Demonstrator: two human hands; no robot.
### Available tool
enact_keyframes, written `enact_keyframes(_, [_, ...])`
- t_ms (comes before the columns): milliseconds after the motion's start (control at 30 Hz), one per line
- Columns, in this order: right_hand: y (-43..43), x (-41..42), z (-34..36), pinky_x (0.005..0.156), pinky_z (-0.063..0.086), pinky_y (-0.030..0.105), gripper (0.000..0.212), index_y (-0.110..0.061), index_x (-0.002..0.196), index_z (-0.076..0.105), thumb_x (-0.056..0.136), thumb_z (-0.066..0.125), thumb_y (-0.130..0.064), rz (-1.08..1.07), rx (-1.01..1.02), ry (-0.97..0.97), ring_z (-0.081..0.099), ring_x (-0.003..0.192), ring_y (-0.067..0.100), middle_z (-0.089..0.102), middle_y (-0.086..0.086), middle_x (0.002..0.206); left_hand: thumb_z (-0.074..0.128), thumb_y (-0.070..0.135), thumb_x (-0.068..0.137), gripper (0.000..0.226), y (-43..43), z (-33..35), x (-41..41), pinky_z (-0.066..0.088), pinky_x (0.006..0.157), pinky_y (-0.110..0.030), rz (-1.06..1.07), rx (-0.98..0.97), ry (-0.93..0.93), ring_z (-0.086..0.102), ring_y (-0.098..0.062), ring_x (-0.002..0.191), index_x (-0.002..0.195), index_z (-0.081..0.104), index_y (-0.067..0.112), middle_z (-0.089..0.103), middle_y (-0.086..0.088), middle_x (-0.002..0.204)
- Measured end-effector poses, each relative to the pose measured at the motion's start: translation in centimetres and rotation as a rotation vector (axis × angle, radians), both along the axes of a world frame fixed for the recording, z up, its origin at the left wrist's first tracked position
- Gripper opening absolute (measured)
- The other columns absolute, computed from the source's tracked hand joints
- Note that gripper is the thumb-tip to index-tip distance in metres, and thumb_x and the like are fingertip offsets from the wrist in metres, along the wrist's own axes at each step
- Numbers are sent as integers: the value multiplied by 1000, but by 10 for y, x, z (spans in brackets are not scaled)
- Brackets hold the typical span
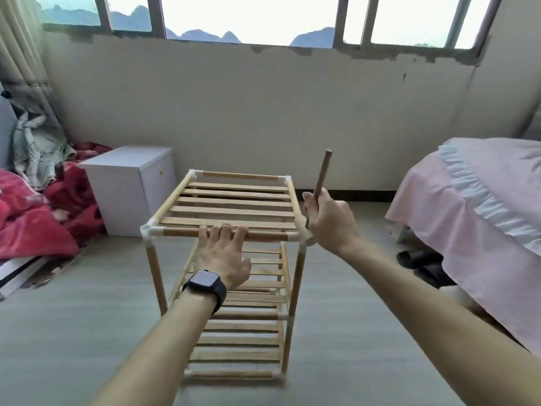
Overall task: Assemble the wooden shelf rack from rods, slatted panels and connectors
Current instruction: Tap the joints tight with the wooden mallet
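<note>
A wooden shelf rack point(234, 206) stands on the floor in the middle, with several slatted tiers joined by rods and white connectors point(147, 230). My left hand point(222, 256), with a dark watch on its wrist, curls its fingers over the front rod of the top tier. My right hand point(328, 221) grips a loose wooden rod point(322, 174) that stands almost upright, its lower end down at the rack's front right top corner. The connector at that corner is mostly hidden behind my right hand.
A white cabinet point(131, 186) stands to the left of the rack against the wall. Red bedding point(35, 218) is heaped at the far left. A bed with a pink cover point(483, 206) fills the right side, with dark slippers point(418, 262) beside it.
</note>
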State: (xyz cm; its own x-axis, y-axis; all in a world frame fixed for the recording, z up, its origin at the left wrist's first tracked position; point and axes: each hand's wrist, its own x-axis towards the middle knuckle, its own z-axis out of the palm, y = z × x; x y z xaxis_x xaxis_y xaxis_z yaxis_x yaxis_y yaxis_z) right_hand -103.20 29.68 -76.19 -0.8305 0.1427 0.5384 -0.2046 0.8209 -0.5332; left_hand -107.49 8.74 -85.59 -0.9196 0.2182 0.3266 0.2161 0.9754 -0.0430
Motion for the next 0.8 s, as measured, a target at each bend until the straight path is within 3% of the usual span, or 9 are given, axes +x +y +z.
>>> enact_keyframes(67, [7,-9,4,73,56,36,41,-8,98,63,110,37,-38,-29,-52,0,70,69,15,70,4,74,51,49,88,62,-2,-3,-2,-2,120,-53,-16,-12,27,25,-28,139,137,16,35,35,-3,144])
enact_keyframes(167, [10,-15,22,57,43,3,35,-12,92,62,109,40,-34,-56,-309,456,63,59,-11,63,-17,70,54,41,85,66,-5,-8,-4,-4,120,-53,-42,11,59,22,-26,137,136,13,36,31,-3,141])
enact_keyframes(233, [3,-15,6,63,53,15,35,-9,94,59,109,38,-32,-13,-252,401,67,63,1,66,-7,72,55,37,83,69,-4,-10,-4,-4,120,-53,-41,8,73,20,-26,136,137,12,36,28,-3,139])
enact_keyframes(300, [-4,-18,-8,72,58,44,38,-5,100,60,110,37,-34,7,-20,9,69,69,24,69,9,78,55,37,83,70,-3,-12,-3,-5,120,-54,-36,11,79,19,-27,137,138,13,35,25,-3,138])
enact_keyframes(333, [-2,-20,-6,72,58,48,38,-6,100,60,110,38,-35,8,-3,-36,69,69,26,69,9,78,55,37,83,70,-2,-13,-3,-6,120,-54,-40,12,79,19,-27,137,138,13,35,25,-3,137])
enact_keyframes(467, [5,-20,4,53,44,6,27,-18,92,56,109,40,-32,18,-251,490,62,56,-7,60,-16,67,55,34,82,71,-5,-14,-4,-9,120,-54,-50,10,72,16,-27,139,137,11,36,23,-2,139])
enact_keyframes(633, [14,-7,-30,46,43,13,33,-15,93,61,109,41,-36,50,-204,-55,59,50,5,63,-1,70,55,35,81,71,-2,-14,-2,-10,120,-54,-39,2,70,16,-27,138,137,10,34,22,-3,138])
enact_keyframes(733, [34,4,-14,45,43,16,19,-16,104,65,108,48,-22,180,-619,-46,54,50,4,67,1,73,54,34,80,72,-6,-12,-4,-9,119,-54,-43,-9,64,17,-27,137,136,9,35,23,-3,137])
enact_keyframes(800, [44,18,-13,51,52,23,31,-14,118,67,104,43,-2,420,-961,-266,65,62,13,75,10,96,54,32,77,73,-7,-13,-5,-8,119,-54,-43,-19,85,17,-26,135,135,11,34,24,-3,136])
